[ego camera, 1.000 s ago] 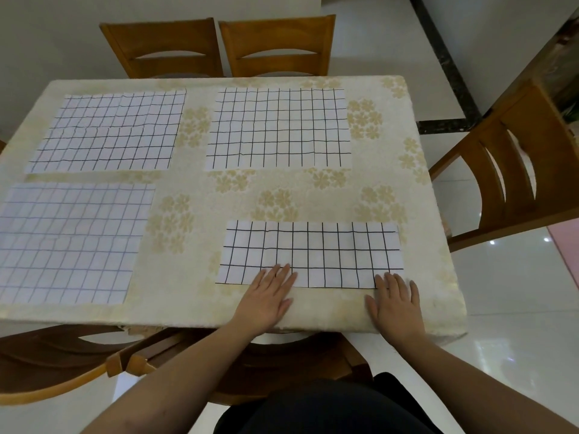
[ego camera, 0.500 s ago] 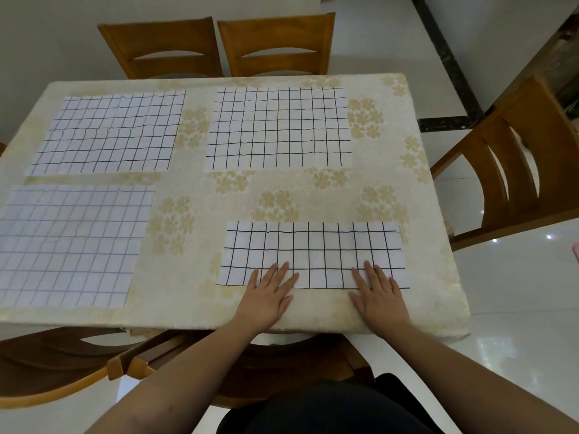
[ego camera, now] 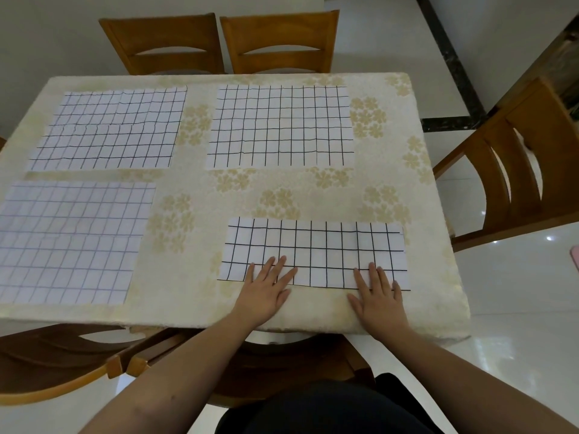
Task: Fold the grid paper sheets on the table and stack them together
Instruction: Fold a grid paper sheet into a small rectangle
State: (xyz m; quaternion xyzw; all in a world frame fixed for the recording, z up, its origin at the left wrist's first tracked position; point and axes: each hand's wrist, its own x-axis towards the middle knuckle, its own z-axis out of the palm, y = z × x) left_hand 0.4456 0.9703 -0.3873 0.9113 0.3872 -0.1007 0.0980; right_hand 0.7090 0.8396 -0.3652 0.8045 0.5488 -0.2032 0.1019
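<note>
While both flat palms press the near edge of the half-folded white sheet with bold black grid lines (ego camera: 313, 252), near-right on the cream floral tabletop (ego camera: 194, 308), my left hand (ego camera: 266, 289) and right hand (ego camera: 377, 296) grip nothing, fingers straight. I'd worry about uneven pressure skewing the crease, or the sheet sliding on the cloth. Three unfolded grid sheets (ego camera: 280, 126) wait beyond.
</note>
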